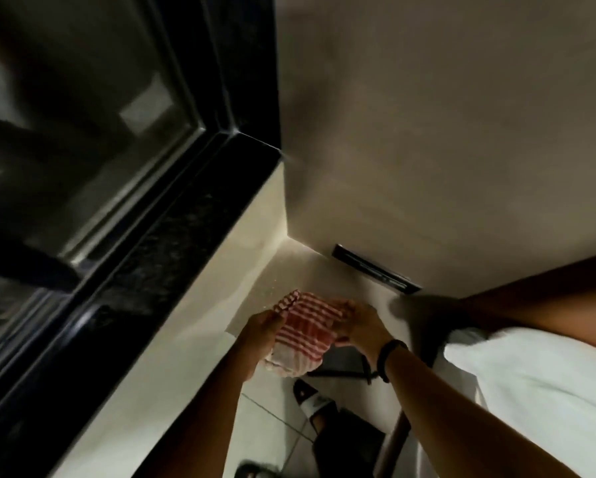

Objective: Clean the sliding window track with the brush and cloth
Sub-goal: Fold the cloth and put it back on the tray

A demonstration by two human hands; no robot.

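A red-and-white striped cloth (pixel 301 334) is bunched between both my hands, low in the middle of the view, well below the window sill. My left hand (pixel 260 338) grips its left side and my right hand (pixel 360 327), with a dark band on the wrist, grips its right side. The sliding window with its dark frame and track (pixel 124 215) runs diagonally across the left half, above a glossy black sill (pixel 186 222). I see no brush.
A cream wall (pixel 427 132) fills the right side, with a dark slot-like fitting (pixel 375 269) low on it. Below are a tiled floor, my foot in a black-and-white slipper (pixel 315 400), a dark stand, and a white fabric surface (pixel 538 384) at the right.
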